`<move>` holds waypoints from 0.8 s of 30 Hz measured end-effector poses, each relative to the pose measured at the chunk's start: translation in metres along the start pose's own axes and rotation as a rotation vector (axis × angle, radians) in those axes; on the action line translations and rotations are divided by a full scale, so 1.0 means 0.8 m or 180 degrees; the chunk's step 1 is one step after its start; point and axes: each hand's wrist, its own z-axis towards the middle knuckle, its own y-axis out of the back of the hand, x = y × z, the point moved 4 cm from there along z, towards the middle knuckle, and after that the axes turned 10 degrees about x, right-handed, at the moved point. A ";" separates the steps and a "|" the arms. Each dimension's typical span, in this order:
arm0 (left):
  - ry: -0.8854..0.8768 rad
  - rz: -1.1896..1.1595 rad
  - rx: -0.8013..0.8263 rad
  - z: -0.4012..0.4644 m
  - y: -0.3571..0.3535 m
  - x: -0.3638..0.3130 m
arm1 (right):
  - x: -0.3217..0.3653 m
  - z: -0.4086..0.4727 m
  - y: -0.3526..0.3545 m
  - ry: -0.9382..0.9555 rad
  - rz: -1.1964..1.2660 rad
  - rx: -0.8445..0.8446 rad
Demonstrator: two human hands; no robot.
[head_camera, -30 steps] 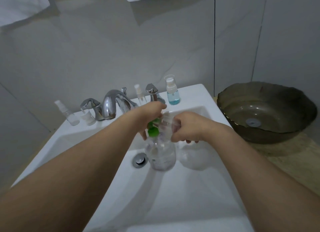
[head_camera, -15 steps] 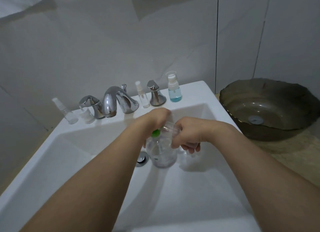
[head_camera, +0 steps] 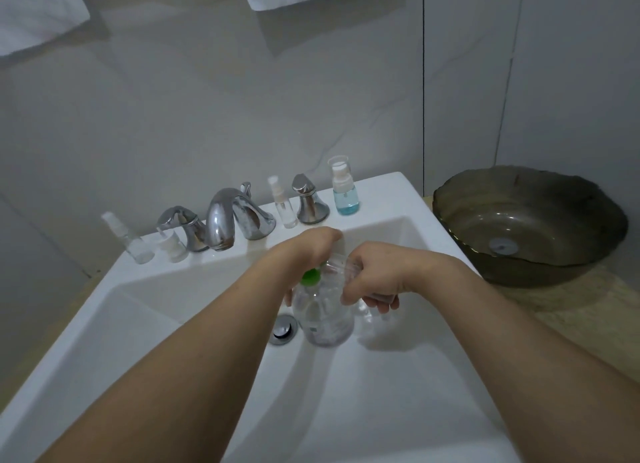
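A clear pump bottle with a green pump head stands upright in the white sink basin, just right of the drain. My left hand is curled over the pump head and hides most of it. My right hand grips a small clear container, tilted with its mouth against the pump's nozzle. The container's lower end sticks out under my fingers. I cannot tell whether any liquid is coming out.
On the sink's back ledge stand a chrome faucet with two handles, three small clear spray bottles and a pump bottle with blue liquid. A dark glass bowl sits on the counter to the right. White towels hang above.
My left hand has sunk lower over the green pump head, so less green shows. Both hands and the bottle stay beside the drain; the view has shifted slightly.
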 end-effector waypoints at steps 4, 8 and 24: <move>-0.0119 -0.0549 0.0131 -0.001 0.010 0.001 | 0.005 -0.004 0.006 0.0144 0.0027 -0.0216; -0.0498 -0.1313 -0.0141 -0.004 0.015 0.020 | 0.009 -0.006 0.006 0.0184 -0.0001 -0.0242; -0.1021 -0.1832 0.0753 0.015 -0.012 0.089 | 0.003 0.001 0.002 0.0038 0.0022 -0.0176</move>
